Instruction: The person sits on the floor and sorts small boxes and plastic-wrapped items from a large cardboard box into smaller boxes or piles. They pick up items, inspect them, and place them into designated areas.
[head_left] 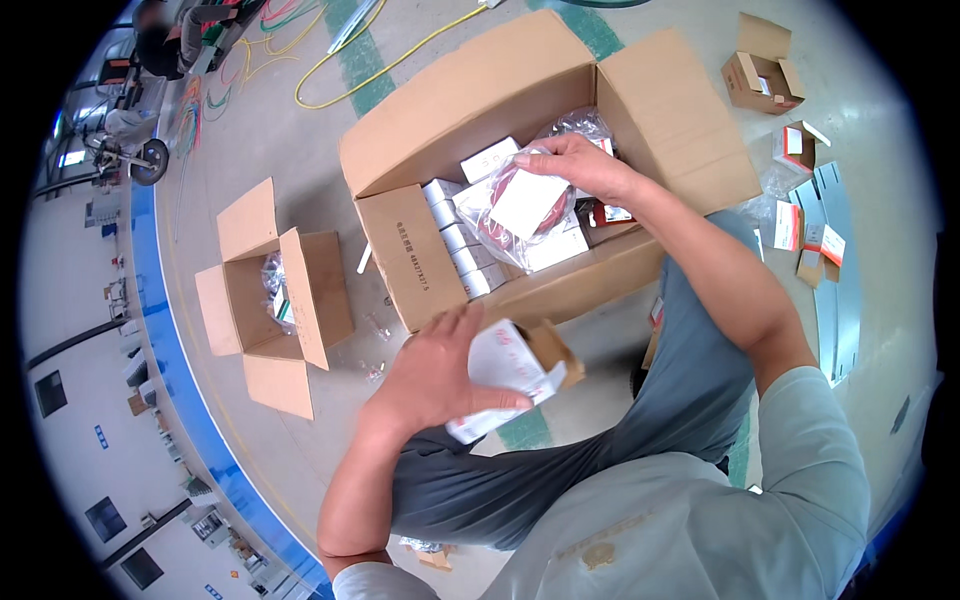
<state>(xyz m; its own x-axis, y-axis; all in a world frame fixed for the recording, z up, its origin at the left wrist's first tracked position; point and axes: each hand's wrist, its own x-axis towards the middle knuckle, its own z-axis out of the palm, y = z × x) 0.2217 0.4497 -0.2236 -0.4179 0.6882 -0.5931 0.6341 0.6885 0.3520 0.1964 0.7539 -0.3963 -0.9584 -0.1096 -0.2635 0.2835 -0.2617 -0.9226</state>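
Note:
My right hand (585,168) pinches the top of a clear plastic bag (480,215) over the large cardboard box (660,105). Inside the bag are a white card (530,203) and something dark red, coiled in look. My left hand (425,372) grips a white carton (497,362) by its side, between thumb and fingers. That carton is tilted above my lap, and its end flaps stand open, showing brown inner board. Several white small boxes (465,250) fill the left part of the large cardboard box. More clear plastic (580,125) lies at its far side.
Left of the large box stands a smaller open cardboard box (330,280) with bagged things inside. To the right are a small brown box (765,85), several opened cartons (788,225) and pale blue panels (835,290). A yellow cable (400,62) crosses the far floor. A person (165,45) sits far left.

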